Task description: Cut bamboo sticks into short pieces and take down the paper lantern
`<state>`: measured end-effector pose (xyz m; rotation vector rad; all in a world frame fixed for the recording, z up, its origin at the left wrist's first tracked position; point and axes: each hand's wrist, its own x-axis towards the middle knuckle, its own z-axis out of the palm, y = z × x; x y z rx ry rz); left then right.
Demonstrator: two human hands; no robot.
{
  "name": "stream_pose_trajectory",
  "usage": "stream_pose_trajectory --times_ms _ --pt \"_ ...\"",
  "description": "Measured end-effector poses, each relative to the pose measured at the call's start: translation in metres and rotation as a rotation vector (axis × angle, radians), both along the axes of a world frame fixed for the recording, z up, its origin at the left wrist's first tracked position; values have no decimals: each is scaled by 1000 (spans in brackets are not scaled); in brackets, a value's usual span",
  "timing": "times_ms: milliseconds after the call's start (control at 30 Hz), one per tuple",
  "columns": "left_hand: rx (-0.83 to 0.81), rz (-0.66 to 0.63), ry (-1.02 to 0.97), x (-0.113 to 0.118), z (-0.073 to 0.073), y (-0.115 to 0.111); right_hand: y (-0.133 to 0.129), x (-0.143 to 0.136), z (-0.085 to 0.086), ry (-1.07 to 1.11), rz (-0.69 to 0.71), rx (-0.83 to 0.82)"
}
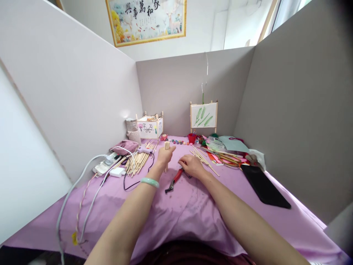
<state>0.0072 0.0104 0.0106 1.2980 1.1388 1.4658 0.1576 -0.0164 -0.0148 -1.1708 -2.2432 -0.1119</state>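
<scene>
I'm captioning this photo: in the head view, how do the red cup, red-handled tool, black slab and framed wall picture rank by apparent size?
1. Framed wall picture
2. Black slab
3. Red-handled tool, partly hidden
4. Red cup

Pale green bangle (149, 182), bare forearms (131, 221)

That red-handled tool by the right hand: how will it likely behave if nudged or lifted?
The red-handled tool looks rigid and probably heavy for its size, given its dark, metal-looking head. Lying low on the purple cloth, it would likely slide rather than roll. That cloth shows wrinkles, so a push might bunch it.
</scene>
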Motion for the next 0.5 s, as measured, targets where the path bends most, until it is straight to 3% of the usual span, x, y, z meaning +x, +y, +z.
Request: stream_pose_trajectory --times_ms 100,200,367,500 --pt "-15 60 109 1 -2 5 -8 -6 1 0 35 20" --pt "-42 114 191 0 6 26 -6 -9 12 -4 37 16" --pt "-24 176 345 5 29 77 42 23 47 -23 -283 -181" --pt "-90 57 522 16 23 98 72 67 46 -56 -511 -346"
